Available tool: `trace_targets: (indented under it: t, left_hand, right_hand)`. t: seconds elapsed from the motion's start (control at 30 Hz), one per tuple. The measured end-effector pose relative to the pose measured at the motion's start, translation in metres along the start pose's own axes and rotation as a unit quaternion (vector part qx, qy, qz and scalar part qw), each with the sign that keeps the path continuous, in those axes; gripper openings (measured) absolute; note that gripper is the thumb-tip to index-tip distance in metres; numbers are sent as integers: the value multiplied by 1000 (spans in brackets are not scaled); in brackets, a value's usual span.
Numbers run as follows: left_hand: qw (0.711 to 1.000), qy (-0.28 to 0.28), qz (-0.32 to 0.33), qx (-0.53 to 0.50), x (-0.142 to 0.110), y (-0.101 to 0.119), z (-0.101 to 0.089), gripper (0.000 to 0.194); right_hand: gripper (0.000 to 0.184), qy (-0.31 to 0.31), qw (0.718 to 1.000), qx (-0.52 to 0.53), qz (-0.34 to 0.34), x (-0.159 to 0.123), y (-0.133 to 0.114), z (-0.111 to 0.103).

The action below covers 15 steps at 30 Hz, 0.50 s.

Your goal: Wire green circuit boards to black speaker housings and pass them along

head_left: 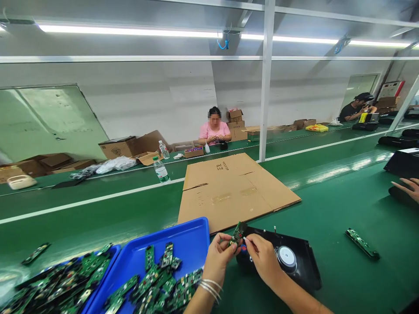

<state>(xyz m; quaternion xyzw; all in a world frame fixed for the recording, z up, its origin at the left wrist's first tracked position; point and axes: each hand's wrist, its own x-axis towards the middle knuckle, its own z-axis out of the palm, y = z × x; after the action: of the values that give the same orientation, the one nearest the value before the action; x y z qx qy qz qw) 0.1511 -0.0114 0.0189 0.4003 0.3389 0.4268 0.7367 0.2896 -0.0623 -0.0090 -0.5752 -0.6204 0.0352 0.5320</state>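
Observation:
My left hand, with white bands round its wrist, grips a small green circuit board between thumb and fingers. Close beside the board, my right hand is closed in a pinch on a small white connector; its wire is mostly hidden. Beneath both hands lies a black speaker housing with a round white-centred speaker, partly covered by my right hand. To the left, a blue tray holds several loose circuit boards, and another heap of boards fills a second blue tray.
A flat cardboard sheet lies ahead, near a water bottle. One board rests on the green bench at right, close to another person's hand. A white post rises mid-bench. A person in pink sits opposite.

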Motion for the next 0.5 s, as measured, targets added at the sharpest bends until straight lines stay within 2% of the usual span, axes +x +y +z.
trace_targets:
  t: [0.13, 0.27, 0.5]
  left_hand:
    - [998, -8, 34, 61, 1, -1, 1, 50]
    - [986, -10, 91, 143, 3, -6, -1, 38]
    - [974, -23, 136, 181, -2, -14, 0, 26]
  right_hand:
    - [33, 9, 1000, -9, -7, -1, 0, 2]
    - [34, 8, 1000, -20, -3, -2, 2, 5]
    - [35, 3, 999, -45, 2, -3, 5, 7]
